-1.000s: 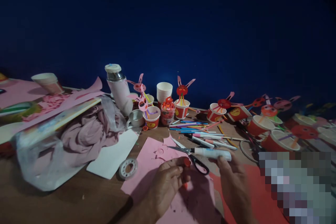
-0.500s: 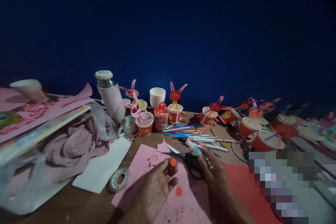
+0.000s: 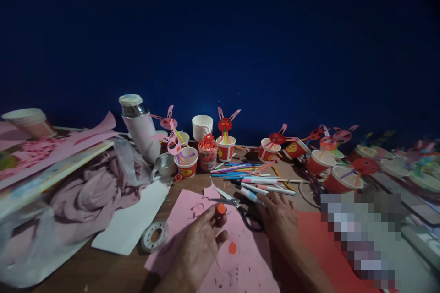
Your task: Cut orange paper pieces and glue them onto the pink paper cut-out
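Observation:
My left hand (image 3: 201, 240) hovers over a pink paper sheet (image 3: 206, 238) and pinches a small orange paper circle (image 3: 221, 208) between thumb and fingertips. A second orange circle (image 3: 233, 248) lies on the pink sheet just below it. My right hand (image 3: 279, 217) rests palm down, fingers spread, over the black handles of the scissors (image 3: 237, 206). Its fingertips touch a white glue stick (image 3: 250, 195) lying among the pens.
Red paper cups with bunny heads (image 3: 225, 139), a stack of white cups (image 3: 201, 127), a white flask (image 3: 137, 126), coloured pens (image 3: 247, 171) and a tape roll (image 3: 154, 236) crowd the wooden table. Pink cloth in a plastic bag (image 3: 85, 192) lies left; red paper (image 3: 316, 242) right.
My right hand put the glue stick down among the pens and flattened over the scissors. My left hand lifted an orange circle up in its fingertips. The camera tilted up slightly.

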